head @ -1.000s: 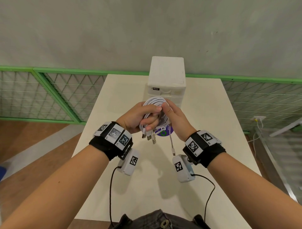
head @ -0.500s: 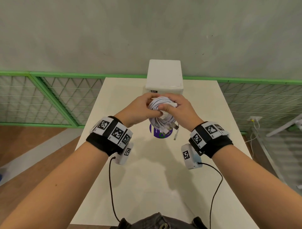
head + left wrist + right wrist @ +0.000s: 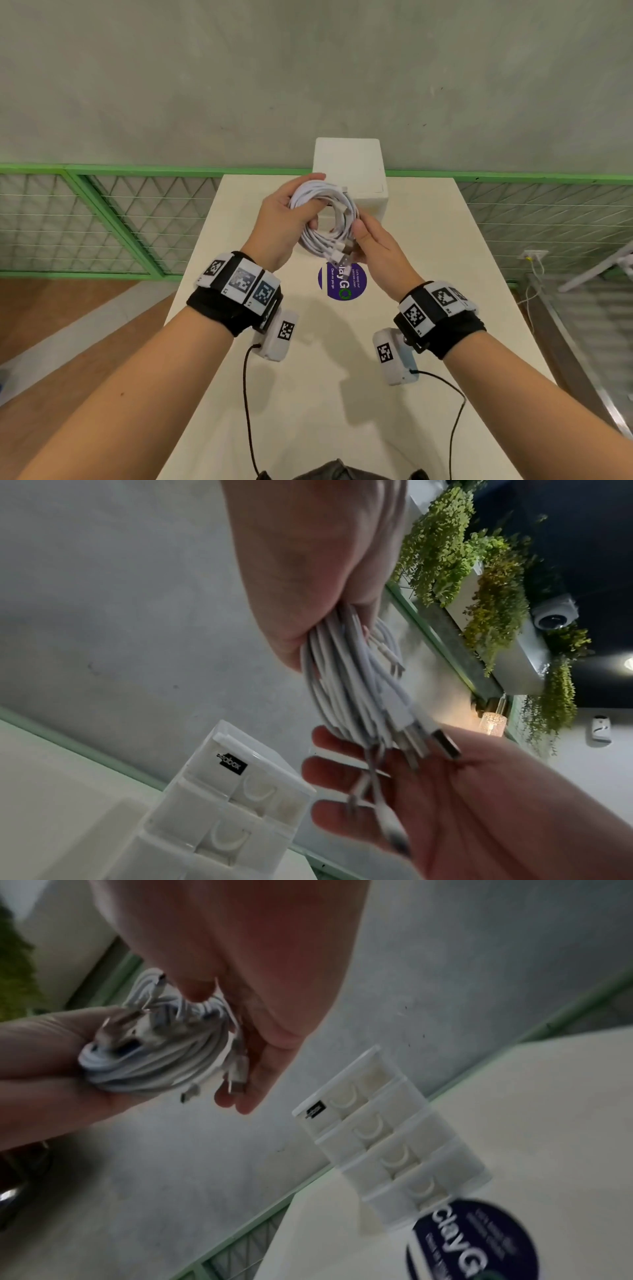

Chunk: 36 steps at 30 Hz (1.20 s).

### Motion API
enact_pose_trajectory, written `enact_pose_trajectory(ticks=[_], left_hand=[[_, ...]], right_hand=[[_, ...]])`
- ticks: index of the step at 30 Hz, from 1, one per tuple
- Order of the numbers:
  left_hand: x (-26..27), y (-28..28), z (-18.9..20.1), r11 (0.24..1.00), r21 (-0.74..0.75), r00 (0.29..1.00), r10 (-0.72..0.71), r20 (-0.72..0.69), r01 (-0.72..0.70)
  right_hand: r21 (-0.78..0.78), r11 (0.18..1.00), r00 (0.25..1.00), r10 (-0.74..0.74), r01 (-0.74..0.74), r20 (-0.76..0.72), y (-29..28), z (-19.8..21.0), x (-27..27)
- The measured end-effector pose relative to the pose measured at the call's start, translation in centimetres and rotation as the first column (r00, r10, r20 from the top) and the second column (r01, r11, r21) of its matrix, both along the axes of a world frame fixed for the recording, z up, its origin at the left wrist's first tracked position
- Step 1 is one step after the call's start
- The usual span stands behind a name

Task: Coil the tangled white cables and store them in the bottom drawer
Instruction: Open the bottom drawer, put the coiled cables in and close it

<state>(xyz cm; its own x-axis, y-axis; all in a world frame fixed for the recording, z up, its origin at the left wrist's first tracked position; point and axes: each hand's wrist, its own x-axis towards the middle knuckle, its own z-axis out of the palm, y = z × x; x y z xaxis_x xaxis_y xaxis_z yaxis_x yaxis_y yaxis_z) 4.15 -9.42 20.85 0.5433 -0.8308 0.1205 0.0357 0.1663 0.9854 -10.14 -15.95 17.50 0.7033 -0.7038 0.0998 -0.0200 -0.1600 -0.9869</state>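
Note:
The white cables (image 3: 329,219) form one round coil held in the air in front of the white drawer unit (image 3: 352,164). My left hand (image 3: 284,222) grips the coil's left side, fingers curled through and over the loops. My right hand (image 3: 371,246) pinches the lower right of the coil, thumb on top and fingers under the metal plugs. In the left wrist view the plug ends (image 3: 441,739) lie across the right hand's fingers (image 3: 342,791). In the right wrist view the coil (image 3: 154,1058) sits between both hands, and the drawer unit (image 3: 387,1137) shows all its drawers closed.
The drawer unit stands at the far middle of a cream table (image 3: 308,394). A round purple sticker (image 3: 342,284) lies on the table under the hands. Green mesh railings (image 3: 85,212) run behind the table on both sides, before a grey wall.
Both hands lifted the coil up and away, in front of the drawer unit. The right hand slid from the coil's top to its lower right, by the plugs.

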Motion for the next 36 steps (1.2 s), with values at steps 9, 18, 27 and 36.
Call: enact_pose_trajectory(ticks=[9,18,27,36], left_hand=[[-0.6,-0.1,-0.3,0.984,-0.138,0.992,0.101,-0.079,-0.111],[-1.1,0.0,-3.7,0.992,-0.12,0.989,0.009,-0.148,-0.027],[-0.6,-0.1,-6.8,0.997,0.08,0.997,-0.023,0.071,0.018],[-1.0,-1.9,-7.0,0.923,0.296,0.947,-0.295,0.128,0.247]], right_hand=[[0.317,0.944,0.974,-0.151,0.091,0.17,2.2,0.8,2.3],[0.465,0.844,0.854,-0.431,0.267,0.291,2.0,0.8,4.4],[0.441,0.755,0.757,-0.615,0.485,0.221,1.3,0.1,4.7],[0.241,0.76,0.774,-0.632,0.604,0.052,-1.0,-3.0,2.5]])
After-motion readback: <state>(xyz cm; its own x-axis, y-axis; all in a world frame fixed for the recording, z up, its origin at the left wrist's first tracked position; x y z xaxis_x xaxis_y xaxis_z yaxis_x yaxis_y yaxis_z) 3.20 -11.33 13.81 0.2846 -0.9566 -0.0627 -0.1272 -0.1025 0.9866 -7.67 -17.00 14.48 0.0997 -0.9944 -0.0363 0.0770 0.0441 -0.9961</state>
